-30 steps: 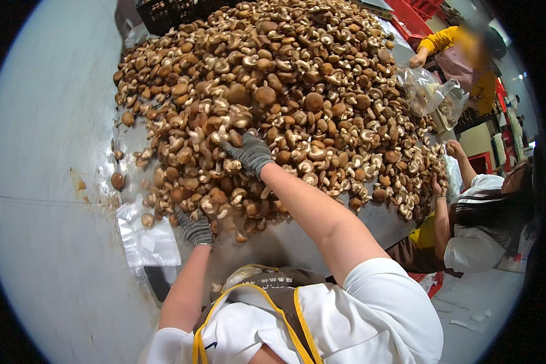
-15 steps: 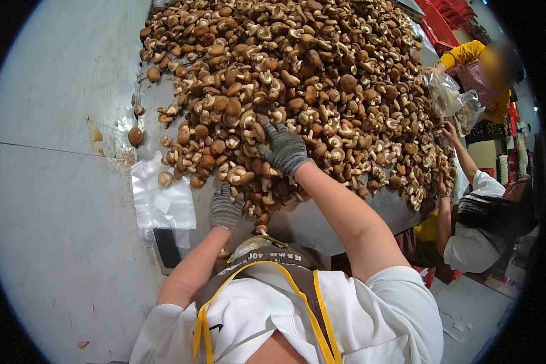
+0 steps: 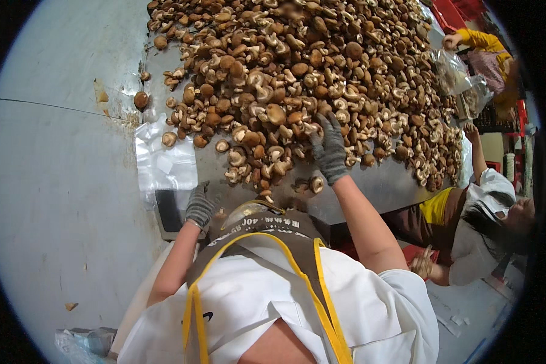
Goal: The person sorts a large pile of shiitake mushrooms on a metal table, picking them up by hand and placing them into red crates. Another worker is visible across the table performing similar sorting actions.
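Observation:
A big heap of brown-capped mushrooms (image 3: 297,70) covers much of the metal table (image 3: 370,182). My right hand (image 3: 330,150), in a grey knitted glove, reaches to the heap's near edge. Its fingers are apart and rest against mushrooms, without a grip on any that I can see. Lower down on the left, my left hand (image 3: 200,207), in a matching striped glove, is held near the table's front edge with its fingers extended and nothing visible in it. Between the hands, a clear plastic bag (image 3: 252,212) lies against my apron, below several mushrooms at the edge.
Flat clear plastic bags (image 3: 164,161) and a dark phone-like slab (image 3: 170,207) lie left of my left hand. Loose mushrooms (image 3: 141,100) sit on the left side. On the right, a person in yellow sleeves (image 3: 482,40) handles plastic bags; another in white (image 3: 491,188) is nearer.
My right hand has moved from within the heap to the right and toward its near edge. My left hand has drawn back from the mushrooms toward my body. The nearer co-worker has lowered an arm.

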Demonstrator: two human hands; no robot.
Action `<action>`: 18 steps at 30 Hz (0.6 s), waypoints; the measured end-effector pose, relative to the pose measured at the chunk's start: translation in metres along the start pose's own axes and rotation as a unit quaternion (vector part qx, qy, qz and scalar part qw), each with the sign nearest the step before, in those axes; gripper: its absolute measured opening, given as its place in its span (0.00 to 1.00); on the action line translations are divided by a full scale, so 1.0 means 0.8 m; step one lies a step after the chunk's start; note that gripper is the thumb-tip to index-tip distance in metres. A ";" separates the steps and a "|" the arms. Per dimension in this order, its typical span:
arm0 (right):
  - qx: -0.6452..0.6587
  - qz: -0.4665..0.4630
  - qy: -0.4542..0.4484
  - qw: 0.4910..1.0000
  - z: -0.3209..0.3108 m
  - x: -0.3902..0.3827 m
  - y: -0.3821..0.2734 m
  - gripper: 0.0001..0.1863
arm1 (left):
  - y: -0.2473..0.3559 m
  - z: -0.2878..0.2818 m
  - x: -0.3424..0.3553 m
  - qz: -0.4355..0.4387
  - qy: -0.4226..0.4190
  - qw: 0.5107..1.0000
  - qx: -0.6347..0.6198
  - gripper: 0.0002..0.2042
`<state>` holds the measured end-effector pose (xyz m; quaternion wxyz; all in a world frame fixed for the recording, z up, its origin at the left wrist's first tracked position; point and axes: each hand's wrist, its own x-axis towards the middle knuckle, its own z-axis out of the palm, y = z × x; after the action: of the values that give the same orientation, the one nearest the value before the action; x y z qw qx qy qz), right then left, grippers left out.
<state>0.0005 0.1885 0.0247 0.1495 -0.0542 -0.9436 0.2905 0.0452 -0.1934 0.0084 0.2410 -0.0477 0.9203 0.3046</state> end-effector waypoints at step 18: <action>-0.027 -0.066 -0.256 0.964 -0.012 -0.151 0.020 0.31 | 0.022 0.154 0.045 0.040 -0.045 0.997 -0.057 0.27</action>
<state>0.1182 0.1843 -0.0068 -0.0795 0.0803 -0.9593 0.2588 0.0606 -0.1052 -0.0849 0.2662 -0.0107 0.8908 0.3682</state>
